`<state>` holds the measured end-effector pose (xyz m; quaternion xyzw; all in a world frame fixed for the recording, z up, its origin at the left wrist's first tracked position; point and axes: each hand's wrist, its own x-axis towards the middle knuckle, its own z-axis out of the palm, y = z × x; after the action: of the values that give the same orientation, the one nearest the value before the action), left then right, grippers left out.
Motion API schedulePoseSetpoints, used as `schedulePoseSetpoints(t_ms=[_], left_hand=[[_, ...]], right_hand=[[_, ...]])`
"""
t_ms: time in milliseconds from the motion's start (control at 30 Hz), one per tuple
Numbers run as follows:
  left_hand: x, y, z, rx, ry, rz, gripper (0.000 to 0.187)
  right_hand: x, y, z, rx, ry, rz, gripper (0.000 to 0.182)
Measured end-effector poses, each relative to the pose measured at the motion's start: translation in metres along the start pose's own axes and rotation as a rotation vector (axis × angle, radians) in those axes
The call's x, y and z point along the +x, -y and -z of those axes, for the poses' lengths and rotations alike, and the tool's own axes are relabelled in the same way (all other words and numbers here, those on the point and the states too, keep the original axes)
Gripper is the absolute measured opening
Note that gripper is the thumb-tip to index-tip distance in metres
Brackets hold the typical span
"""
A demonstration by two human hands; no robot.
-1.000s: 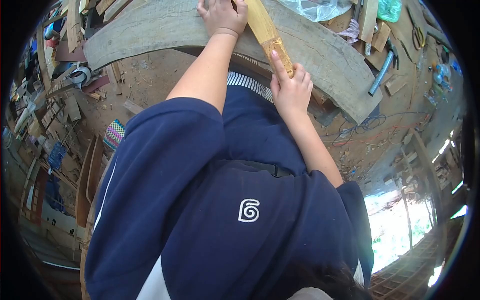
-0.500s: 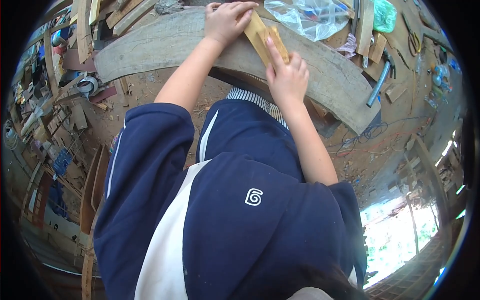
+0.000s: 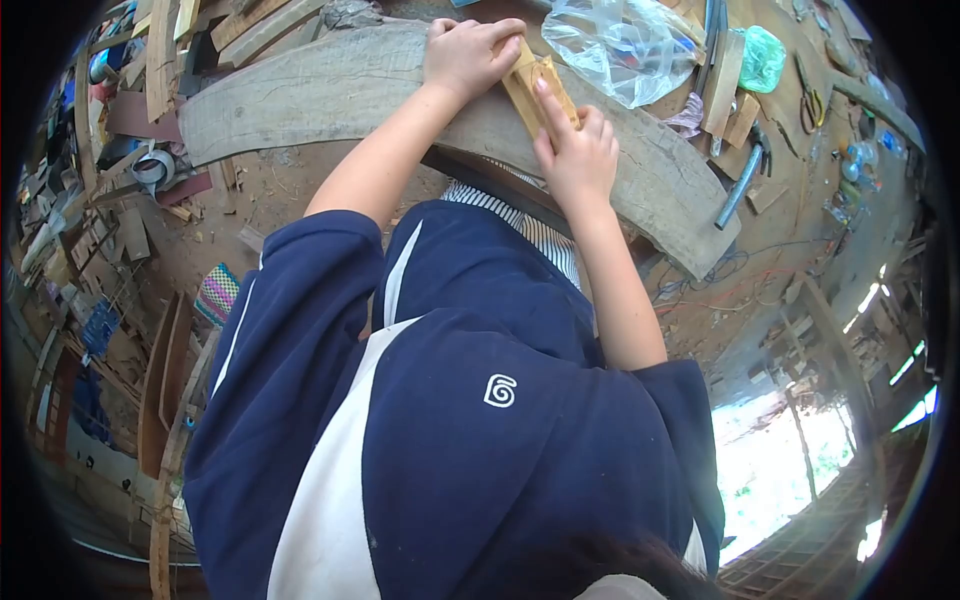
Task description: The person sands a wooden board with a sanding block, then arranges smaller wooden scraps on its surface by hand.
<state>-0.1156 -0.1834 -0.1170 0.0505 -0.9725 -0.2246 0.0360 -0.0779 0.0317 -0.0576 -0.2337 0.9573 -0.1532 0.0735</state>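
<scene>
A pale yellow wooden strip [image 3: 518,98] lies across the curved grey plank in front of me, and a short wooden block [image 3: 553,72] rests against its right side. My left hand [image 3: 470,60] is closed at the strip's far end, its thumb and fingers hiding that end. My right hand [image 3: 584,158] grips the block from the near side, its index finger stretched along the top and its thumb beside the strip. Whether the two pieces are joined cannot be seen.
The curved plank [image 3: 310,100] spans the bench. To the right are a clear plastic bag [image 3: 615,45], a green bag [image 3: 762,58], a hammer [image 3: 738,188] and pliers [image 3: 810,95]. Tape [image 3: 153,170] and wood scraps lie at left.
My left hand has come slightly nearer to my right hand, and less of the strip shows between them. Both grips look the same. The head view has shifted a little.
</scene>
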Motion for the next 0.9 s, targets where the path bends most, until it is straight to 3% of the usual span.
schedulePoseSetpoints(t_ms=[100,300,400,667,833,900], left_hand=[[-0.001,0.0,-0.001,0.019,-0.031,-0.006,0.025],[-0.002,0.001,-0.006,0.025,-0.124,-0.014,0.019],[-0.003,0.001,-0.006,0.034,-0.126,-0.025,0.02],[-0.002,0.008,-0.014,0.055,-0.127,-0.043,0.022],[-0.004,0.0,-0.003,-0.065,-0.07,-0.023,0.022],[-0.003,0.001,-0.006,-0.021,-0.136,-0.056,0.019]], right_hand=[[-0.015,-0.006,0.005,0.021,0.008,0.03,0.071],[-0.122,-0.053,0.018,-0.005,0.051,-0.009,0.074],[-0.121,-0.058,0.013,-0.029,0.05,0.015,0.075],[-0.01,-0.003,0.001,-0.025,0.022,0.065,0.074],[-0.06,-0.025,0.007,-0.007,0.03,0.03,0.074],[-0.09,-0.036,0.014,-0.009,0.089,-0.052,0.074]])
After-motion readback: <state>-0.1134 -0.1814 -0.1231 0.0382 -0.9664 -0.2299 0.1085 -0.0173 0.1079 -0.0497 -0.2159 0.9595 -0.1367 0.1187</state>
